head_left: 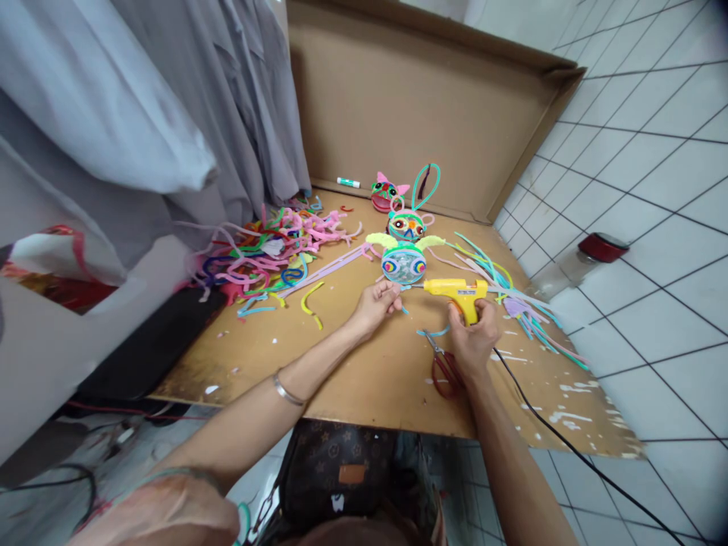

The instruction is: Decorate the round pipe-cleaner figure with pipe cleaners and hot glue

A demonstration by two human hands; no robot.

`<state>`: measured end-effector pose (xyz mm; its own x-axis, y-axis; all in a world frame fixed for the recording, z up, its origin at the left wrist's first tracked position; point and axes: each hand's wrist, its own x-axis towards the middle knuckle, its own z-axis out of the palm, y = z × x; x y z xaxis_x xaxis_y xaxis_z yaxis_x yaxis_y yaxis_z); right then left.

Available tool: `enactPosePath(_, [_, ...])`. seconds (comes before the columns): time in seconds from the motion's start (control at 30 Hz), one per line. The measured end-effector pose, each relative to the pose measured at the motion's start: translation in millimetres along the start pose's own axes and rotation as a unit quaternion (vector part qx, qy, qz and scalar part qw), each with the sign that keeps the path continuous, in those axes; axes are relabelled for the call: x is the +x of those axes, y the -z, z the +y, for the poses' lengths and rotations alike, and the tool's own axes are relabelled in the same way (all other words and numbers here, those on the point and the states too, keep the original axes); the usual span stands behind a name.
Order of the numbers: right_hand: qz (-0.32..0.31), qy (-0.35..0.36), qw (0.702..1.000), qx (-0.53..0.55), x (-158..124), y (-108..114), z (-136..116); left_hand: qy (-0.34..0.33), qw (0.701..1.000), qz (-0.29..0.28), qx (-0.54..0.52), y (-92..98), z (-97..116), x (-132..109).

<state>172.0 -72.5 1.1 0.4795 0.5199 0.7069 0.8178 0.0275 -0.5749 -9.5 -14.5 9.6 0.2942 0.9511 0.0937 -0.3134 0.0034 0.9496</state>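
Observation:
My right hand (473, 334) is wrapped round the handle of a yellow hot glue gun (455, 288), whose nozzle points left. At the nozzle tip, my left hand (376, 305) pinches a short piece of light blue pipe cleaner (405, 288). Just behind the fingers stands a round clear figure (403, 265) with large ringed eyes and yellow-green side pieces. Red-handled scissors (444, 371) lie beside my right wrist, partly hidden by it. Near their tips rests another blue pipe cleaner piece (437, 332).
Colourful pipe cleaners (267, 258) are heaped at the left, and a longer bunch (517, 303) lies at the right. Two more figures, one pink-eared (387, 196), stand behind. A black cord (546, 425) trails off right. Cardboard (409, 106) closes the back; a tiled wall (654, 189) rises right.

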Motion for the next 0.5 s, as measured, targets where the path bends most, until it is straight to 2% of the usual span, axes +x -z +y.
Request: enactPosePath(0.5, [-0.007,0.006,1.000,-0.006,0.3,-1.0,-0.5,-0.006,1.000,-0.007,-0.001,-0.2,-0.7,0.8])
